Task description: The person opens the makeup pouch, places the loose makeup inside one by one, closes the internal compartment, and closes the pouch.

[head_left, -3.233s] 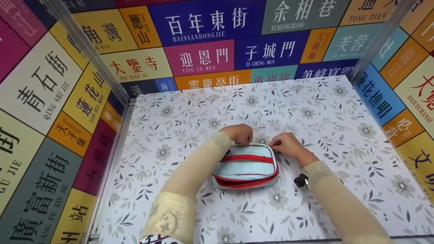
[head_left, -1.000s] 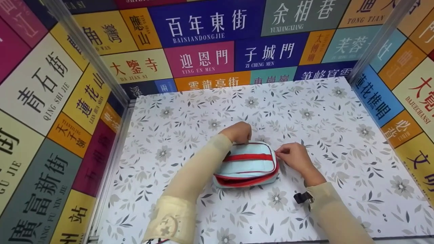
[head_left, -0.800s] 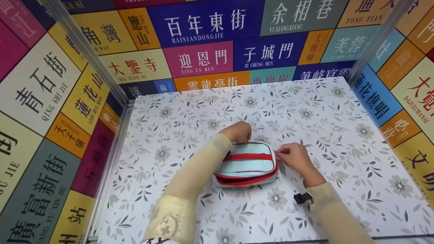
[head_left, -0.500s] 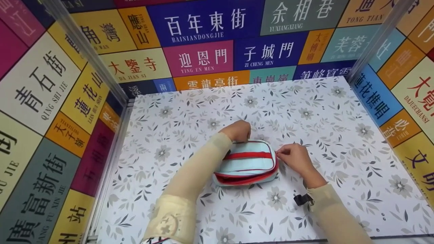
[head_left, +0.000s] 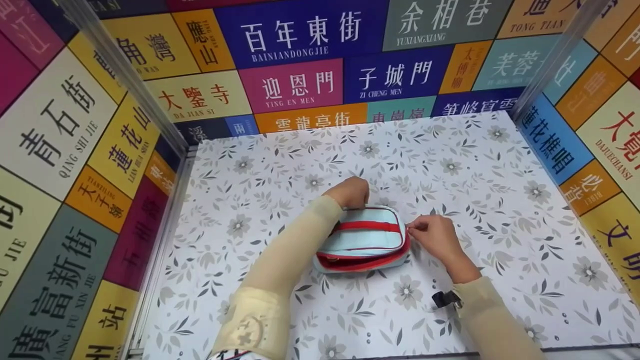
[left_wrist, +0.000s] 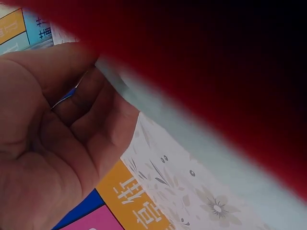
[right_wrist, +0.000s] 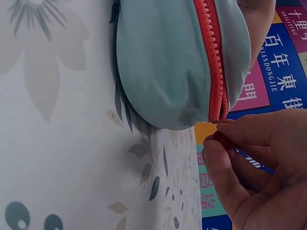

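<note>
A light-blue zip pouch (head_left: 367, 242) with red trim and a red strap (head_left: 370, 226) lies on the table, its near side gaping. My left hand (head_left: 351, 192) grips the pouch's far edge; in the left wrist view, thumb and fingers meet on the pale fabric, partly hidden by it. At the right end, the thumb and forefinger of my right hand (head_left: 437, 237) pinch a small red zipper pull (right_wrist: 222, 140). In the right wrist view the red zipper (right_wrist: 211, 52) runs along the pouch's side down to that pull.
The table (head_left: 280, 165) has a white covering with grey flowers and leaves. Colourful panels with Chinese lettering (head_left: 300, 35) wall in its back and both sides. A small black clip-like piece (head_left: 444, 300) sits at the right sleeve.
My right hand has moved from the pouch's back right corner to its right end, slightly towards me. The pouch has shifted slightly away; my left hand keeps its grip on the far edge.
</note>
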Tool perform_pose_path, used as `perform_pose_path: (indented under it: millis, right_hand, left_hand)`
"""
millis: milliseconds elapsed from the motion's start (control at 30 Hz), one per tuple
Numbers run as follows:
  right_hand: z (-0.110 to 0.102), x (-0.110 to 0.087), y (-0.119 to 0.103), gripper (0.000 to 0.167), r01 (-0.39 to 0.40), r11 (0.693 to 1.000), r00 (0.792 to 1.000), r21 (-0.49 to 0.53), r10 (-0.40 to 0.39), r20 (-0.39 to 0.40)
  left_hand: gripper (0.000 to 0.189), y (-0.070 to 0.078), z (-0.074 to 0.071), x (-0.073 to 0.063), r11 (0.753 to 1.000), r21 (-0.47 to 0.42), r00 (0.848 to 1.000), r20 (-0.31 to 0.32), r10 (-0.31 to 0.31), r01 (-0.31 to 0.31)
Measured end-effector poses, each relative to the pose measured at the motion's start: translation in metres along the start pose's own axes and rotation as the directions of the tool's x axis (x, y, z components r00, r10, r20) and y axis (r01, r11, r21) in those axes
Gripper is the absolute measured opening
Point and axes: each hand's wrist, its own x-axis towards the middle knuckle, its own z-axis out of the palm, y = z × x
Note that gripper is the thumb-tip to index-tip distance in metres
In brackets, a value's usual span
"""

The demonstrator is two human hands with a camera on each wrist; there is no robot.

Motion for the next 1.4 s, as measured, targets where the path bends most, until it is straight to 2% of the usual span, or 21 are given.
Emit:
perform_pose_path:
  millis: [133, 267, 467, 700, 867, 1100, 1400]
  right_hand:
    - [0.000, -0.001, -0.001, 0.006, -0.001, 1.000, 1.000, -0.001, 0.001, -0.014]
    - [0.000, -0.001, -0.002, 0.005, -0.006, 1.000, 1.000, 0.000, 0.006, -0.017]
    - [-0.001, 0.000, -0.003, 0.004, -0.010, 1.000, 1.000, 0.002, 0.010, -0.018]
    - [-0.001, 0.000, -0.004, 0.005, -0.028, 1.000, 0.999, 0.006, 0.028, -0.015]
    - [0.000, -0.002, -0.005, 0.005, -0.034, 0.999, 0.999, 0.006, 0.034, -0.016]
    - [0.001, -0.005, -0.009, 0.005, -0.056, 0.998, 0.998, 0.010, 0.056, -0.016]
    - [0.003, -0.012, -0.014, 0.005, -0.086, 0.996, 0.996, 0.017, 0.087, -0.033]
  left_hand:
    - [0.009, 0.001, -0.001, -0.002, 1.000, -0.009, 1.000, -0.004, -0.012, 0.012]
    - [0.012, 0.000, -0.002, -0.001, 1.000, 0.014, 1.000, -0.013, -0.016, 0.017]
    - [0.012, -0.004, -0.001, 0.001, 0.998, 0.060, 0.998, -0.058, -0.018, 0.022]
    - [0.013, -0.002, -0.001, 0.003, 0.996, 0.077, 0.997, -0.066, -0.029, 0.034]
    - [0.015, -0.001, 0.000, 0.004, 0.990, 0.131, 0.995, -0.090, -0.036, 0.048]
    - [0.014, -0.001, 0.003, 0.007, 0.983, 0.160, 0.990, -0.116, -0.076, 0.094]
    - [0.020, -0.001, 0.005, 0.007, 0.975, 0.196, 0.988, -0.131, -0.080, 0.105]
